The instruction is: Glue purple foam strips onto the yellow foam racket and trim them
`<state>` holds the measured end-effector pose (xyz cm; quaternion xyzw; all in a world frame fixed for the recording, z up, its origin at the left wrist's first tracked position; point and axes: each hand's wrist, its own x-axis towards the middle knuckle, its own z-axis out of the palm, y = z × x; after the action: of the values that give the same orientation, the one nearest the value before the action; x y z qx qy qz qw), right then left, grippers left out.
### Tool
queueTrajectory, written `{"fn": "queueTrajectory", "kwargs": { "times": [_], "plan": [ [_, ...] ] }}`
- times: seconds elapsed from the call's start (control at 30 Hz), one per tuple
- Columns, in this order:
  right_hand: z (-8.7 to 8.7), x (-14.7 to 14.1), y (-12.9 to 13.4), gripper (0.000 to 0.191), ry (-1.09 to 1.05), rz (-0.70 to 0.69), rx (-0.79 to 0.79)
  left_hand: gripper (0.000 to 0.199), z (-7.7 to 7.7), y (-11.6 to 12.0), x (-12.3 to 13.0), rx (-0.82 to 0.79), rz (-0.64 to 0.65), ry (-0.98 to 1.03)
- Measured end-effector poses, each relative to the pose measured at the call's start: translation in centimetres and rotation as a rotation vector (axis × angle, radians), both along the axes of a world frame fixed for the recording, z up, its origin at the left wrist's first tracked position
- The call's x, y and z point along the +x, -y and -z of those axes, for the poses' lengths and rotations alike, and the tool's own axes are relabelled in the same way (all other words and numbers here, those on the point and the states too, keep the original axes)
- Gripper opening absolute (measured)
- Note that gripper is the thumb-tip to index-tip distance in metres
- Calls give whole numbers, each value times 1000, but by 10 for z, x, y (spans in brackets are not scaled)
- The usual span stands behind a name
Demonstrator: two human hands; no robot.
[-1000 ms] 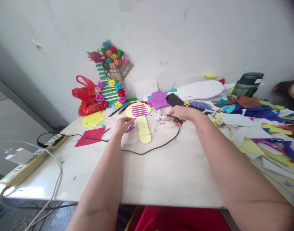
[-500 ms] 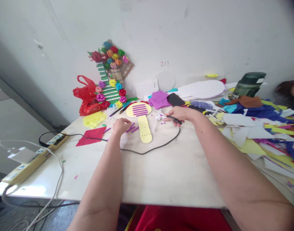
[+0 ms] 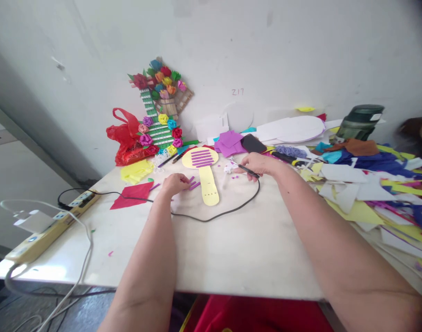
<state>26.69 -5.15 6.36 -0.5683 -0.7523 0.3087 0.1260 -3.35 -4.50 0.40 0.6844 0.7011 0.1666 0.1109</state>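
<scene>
Around a yellow paper cutout (image 3: 211, 186), round-headed and long-handled, lying flat at the centre of a pale tabletop (image 3: 245, 253), a person's two bare hands are seen at work; the wall marks twelve o'clock. Parallel purple strips (image 3: 202, 158) cross the head. At nine, the left hand (image 3: 177, 183) bends its fingers close together beside loose purple sticks (image 3: 194, 186); from here I cannot tell whether they pinch one. At three, the right hand (image 3: 255, 164) has its fingers closed around a slim black-handled tool with a metal tip (image 3: 248, 170), aimed toward ten. A thin black cord (image 3: 205, 221) loops past six and up to that hand, its join hidden. A tug from the right arm could draw the cord taut across the cutout's handle and skew it; a careless left wrist could scatter the sticks.
</scene>
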Motion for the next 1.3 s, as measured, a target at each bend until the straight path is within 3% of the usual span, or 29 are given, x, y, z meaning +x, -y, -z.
{"fn": "queueTrajectory", "kwargs": {
  "times": [0.17, 0.3, 0.43, 0.63, 0.8, 0.9, 1.0, 1.13, 1.3],
  "plan": [
    [2, -1, -2, 45, -20, 22, 7, 20, 1, -2, -1, 113, 15, -75],
    [2, -3, -2, 45, -51, 37, 12, 22, 0, -3, -2, 204, -22, 8],
    [1, -5, -1, 48, -81, 34, 13, 23, -2, -2, 1, 211, -37, 106],
    [9, -8, -7, 50, -99, 21, 1, 18, -1, 3, 7, 159, 95, -116],
    [14, -9, -12, 52, -113, 3, 10, 9, 4, 2, 6, 182, 109, -81],
    [12, -10, -10, 52, -124, 8, 16, 6, 3, 0, 4, 265, 121, 108],
    [9, -12, -7, 52, -151, 6, 35, 19, -1, 1, 6, 296, 116, 484],
    [11, -15, -7, 51, -227, -54, 99, 29, -3, 3, 16, 255, 304, 946],
    [16, -24, -6, 48, -306, -207, 171, 35, -2, 3, 31, 176, 385, 1121]
  ]
}}
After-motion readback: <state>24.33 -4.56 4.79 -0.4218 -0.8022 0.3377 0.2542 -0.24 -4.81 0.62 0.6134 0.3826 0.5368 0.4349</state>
